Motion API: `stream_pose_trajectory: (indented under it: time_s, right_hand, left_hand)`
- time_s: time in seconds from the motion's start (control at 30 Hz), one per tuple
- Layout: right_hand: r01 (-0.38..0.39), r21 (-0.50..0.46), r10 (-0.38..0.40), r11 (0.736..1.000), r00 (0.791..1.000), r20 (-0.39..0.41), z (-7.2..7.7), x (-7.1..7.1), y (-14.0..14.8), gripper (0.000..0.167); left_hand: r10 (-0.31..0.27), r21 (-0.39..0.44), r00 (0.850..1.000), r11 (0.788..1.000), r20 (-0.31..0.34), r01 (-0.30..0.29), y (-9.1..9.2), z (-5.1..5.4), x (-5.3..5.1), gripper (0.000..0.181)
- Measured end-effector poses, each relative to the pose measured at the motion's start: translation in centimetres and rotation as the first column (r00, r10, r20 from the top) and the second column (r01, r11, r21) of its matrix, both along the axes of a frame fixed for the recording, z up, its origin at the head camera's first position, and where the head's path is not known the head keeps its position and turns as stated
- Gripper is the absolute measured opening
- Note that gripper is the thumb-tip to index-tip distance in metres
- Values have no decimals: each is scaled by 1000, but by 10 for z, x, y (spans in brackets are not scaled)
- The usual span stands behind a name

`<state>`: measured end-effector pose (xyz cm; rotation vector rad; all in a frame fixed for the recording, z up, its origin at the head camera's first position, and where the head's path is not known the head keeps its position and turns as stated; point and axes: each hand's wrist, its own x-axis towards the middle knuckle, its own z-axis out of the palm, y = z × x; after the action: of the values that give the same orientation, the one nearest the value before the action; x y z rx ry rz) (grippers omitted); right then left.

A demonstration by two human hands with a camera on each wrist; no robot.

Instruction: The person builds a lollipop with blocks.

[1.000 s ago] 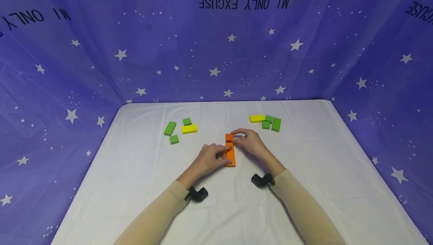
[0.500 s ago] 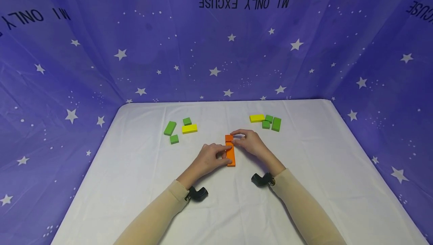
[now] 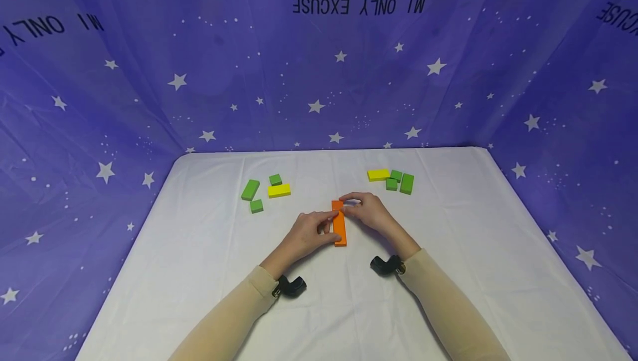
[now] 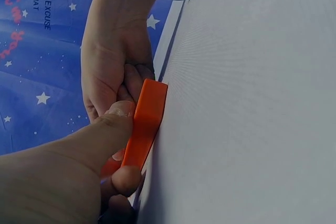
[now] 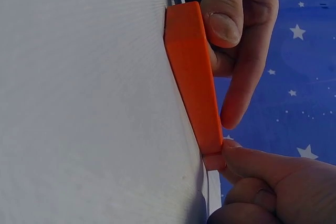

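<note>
A long orange block [image 3: 339, 228] lies flat on the white cloth, its length running away from me. My left hand [image 3: 308, 233] holds it from the left, thumb near its close end and index finger near its far end. At that far end, a small orange block [image 3: 337, 205] sits end to end with the long one. My right hand [image 3: 368, 210] pinches this small block from the right. In the right wrist view, the small block [image 5: 214, 161] meets the end of the long block [image 5: 193, 80]; fingers partly cover it.
Left of centre lie a yellow block [image 3: 279, 190], a long green block [image 3: 251, 190] and two small green blocks [image 3: 256, 206]. A similar group with a yellow block [image 3: 379, 175] and a larger green block [image 3: 407, 184] lies right. A purple star-printed curtain [image 3: 319, 73] surrounds the table.
The small orange block has shifted slightly toward me, against the long block's far end, with my right hand. My left index finger has moved slightly; the other blocks stay put.
</note>
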<state>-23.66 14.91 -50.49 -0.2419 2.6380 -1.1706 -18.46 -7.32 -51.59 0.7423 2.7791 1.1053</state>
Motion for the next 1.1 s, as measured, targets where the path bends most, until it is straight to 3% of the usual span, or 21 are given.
stream_pose_trajectory:
  time_s: [0.13, 0.47, 1.1]
  right_hand:
    - [1, -7, -1, 1000, 1000, 7, 0, 1, 1, 33]
    - [-2, -8, 2, 1000, 1000, 0, 0, 0, 1, 33]
    - [13, -5, -13, 1000, 1000, 8, -1, 0, 2, 37]
  left_hand:
    - [5, 15, 1000, 1000, 15, -5, 0, 0, -1, 65]
    - [-14, -32, 1000, 999, -1, 14, 1, 2, -3, 69]
    - [6, -91, 1000, 996, 8, -5, 4, 5, -2, 76]
